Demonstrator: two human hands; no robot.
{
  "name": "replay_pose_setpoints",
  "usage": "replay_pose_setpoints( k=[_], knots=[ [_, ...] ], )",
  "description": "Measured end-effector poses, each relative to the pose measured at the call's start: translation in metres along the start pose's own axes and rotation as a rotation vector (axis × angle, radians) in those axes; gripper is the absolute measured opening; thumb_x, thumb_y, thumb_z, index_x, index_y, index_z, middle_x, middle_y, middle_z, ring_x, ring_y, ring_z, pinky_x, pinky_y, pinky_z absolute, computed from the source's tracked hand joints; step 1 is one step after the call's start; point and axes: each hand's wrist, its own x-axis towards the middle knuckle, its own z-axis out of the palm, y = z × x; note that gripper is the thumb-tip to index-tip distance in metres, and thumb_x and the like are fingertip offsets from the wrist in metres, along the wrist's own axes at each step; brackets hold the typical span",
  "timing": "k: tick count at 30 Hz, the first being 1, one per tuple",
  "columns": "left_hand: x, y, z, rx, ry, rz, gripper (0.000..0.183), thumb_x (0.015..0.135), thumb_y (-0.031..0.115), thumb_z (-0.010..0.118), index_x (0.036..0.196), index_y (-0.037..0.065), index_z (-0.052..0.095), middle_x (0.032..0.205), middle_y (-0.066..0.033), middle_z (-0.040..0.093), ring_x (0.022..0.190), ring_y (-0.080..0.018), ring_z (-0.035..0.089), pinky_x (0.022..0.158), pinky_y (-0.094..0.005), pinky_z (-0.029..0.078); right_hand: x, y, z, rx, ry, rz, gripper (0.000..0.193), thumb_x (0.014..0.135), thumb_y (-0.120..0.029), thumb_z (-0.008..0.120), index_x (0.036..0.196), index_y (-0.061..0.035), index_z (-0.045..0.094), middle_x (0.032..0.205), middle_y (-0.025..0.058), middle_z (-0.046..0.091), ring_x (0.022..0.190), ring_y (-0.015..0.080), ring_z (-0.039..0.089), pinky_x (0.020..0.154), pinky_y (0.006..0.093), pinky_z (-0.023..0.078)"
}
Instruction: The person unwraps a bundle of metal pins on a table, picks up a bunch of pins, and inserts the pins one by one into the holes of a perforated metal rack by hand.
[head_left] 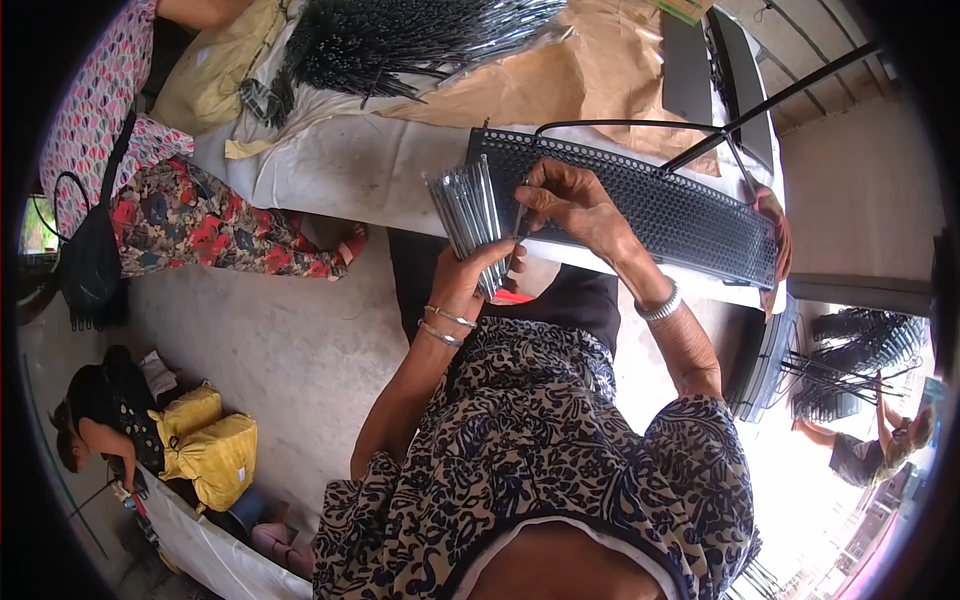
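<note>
My left hand (pixel 466 272) is wrapped round the lower part of a bundle of thin silvery metal rods (pixel 462 208), which stands nearly upright with its tops fanned slightly apart. Just right of the bundle, my right hand (pixel 580 208) pinches a thin dark rod (pixel 519 208) between thumb and fingertips. The lower end of that rod comes down by the left fingers; whether it touches the bundle I cannot tell. Beyond both hands lies a long black perforated metal panel (pixel 650 190), on the near edge of the white-covered table (pixel 340 165).
A big heap of thin black rods (pixel 400 45) lies on the table's far side, beside brown paper (pixel 540 85). A black bar frame (pixel 775 105) juts over the right end. People stand at left, lower left and far right. Yellow sacks (pixel 215 465) sit at lower left.
</note>
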Motion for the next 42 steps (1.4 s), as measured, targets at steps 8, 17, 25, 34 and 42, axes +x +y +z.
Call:
replay_pose_setpoints(
  k=[8,17,25,34,42],
  knots=[
    [0.005,-0.002,-0.004,-0.108,0.046,-0.052,0.014,0.086,0.005,0.062,0.098,0.001,0.059,0.085,-0.0139,0.065,0.080,-0.0262,0.066,0.072,-0.0466,0.059,0.009,-0.009,-0.003,-0.235,0.235,-0.195,0.015,0.091,-0.010,0.060,0.092,0.0020,0.051,0.075,0.0046,0.058,0.064,0.0086,0.057,0.058,0.0236,0.048],
    [0.013,-0.019,-0.010,-0.077,0.158,-0.105,0.023,0.087,0.015,0.064,0.105,0.000,0.060,0.074,-0.0073,0.062,0.060,-0.0139,0.058,0.051,-0.0265,0.046,0.074,-0.001,-0.012,-0.653,0.560,-0.588,0.020,0.085,0.000,0.061,0.098,-0.0027,0.047,0.078,0.0134,0.062,0.064,0.0244,0.064,0.056,0.0326,0.050],
    [0.008,-0.022,-0.014,-0.059,0.146,-0.113,0.016,0.085,0.012,0.065,0.094,0.000,0.061,0.073,-0.0083,0.063,0.057,-0.0143,0.058,0.046,-0.0261,0.045,0.095,0.008,-0.007,-0.666,0.506,-0.588,0.018,0.087,0.003,0.058,0.100,-0.0002,0.047,0.082,0.0095,0.065,0.071,0.0153,0.067,0.059,0.0253,0.052],
    [0.004,-0.017,-0.009,-0.086,0.169,-0.101,0.019,0.081,0.011,0.070,0.093,-0.002,0.063,0.074,-0.0086,0.065,0.059,-0.0149,0.061,0.051,-0.0241,0.047,0.094,0.002,-0.005,-0.671,0.448,-0.568,0.015,0.088,0.003,0.058,0.099,-0.0006,0.049,0.083,0.0089,0.065,0.073,0.0143,0.068,0.060,0.0239,0.052],
    [0.000,-0.016,-0.006,-0.076,0.127,-0.065,0.012,0.086,0.011,0.064,0.090,-0.001,0.060,0.071,-0.0078,0.061,0.058,-0.0139,0.057,0.047,-0.0264,0.044,0.092,0.012,-0.009,-0.674,0.416,-0.533,0.016,0.087,0.002,0.059,0.101,-0.0020,0.052,0.086,0.0091,0.067,0.079,0.0161,0.068,0.065,0.0269,0.053]
  ],
)
